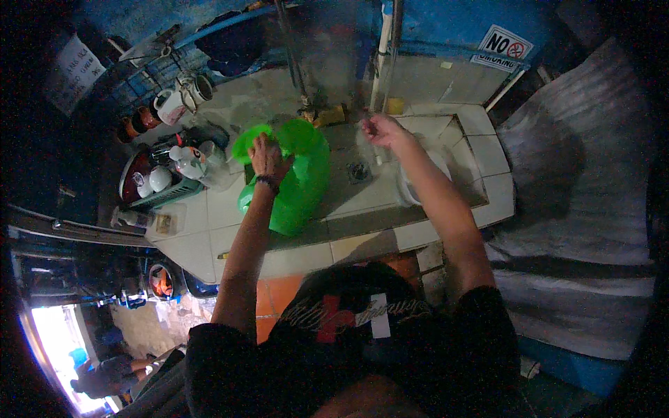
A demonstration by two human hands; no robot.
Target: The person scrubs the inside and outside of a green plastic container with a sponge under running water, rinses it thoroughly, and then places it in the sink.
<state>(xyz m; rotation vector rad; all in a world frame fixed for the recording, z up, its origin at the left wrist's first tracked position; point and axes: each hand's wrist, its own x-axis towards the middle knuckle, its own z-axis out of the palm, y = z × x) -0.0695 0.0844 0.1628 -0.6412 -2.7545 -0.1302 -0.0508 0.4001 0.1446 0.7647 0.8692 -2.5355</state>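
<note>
My left hand (269, 159), with a dark band at the wrist, grips a bright green plastic container (308, 183) at its upper left part, by a lighter green round edge. The container stands over the left part of the tiled sink; its full shape is hard to make out. To the right, my right hand (382, 131) is raised near the light vertical pipe (377, 89), fingers curled. Blur hides whether it holds anything. Below it lies the sink drain (358, 171), and a pale round basin (439, 170) stands partly behind my right forearm.
A green dish rack (170, 194) holding dishes stands at the left, with a white bottle (191, 163) beside it. Mugs (170, 104) hang above. A soap dish (166, 223) sits on the counter's left end. Grey sheeting (580, 183) hangs at the right. A person (107, 373) is at the lower left.
</note>
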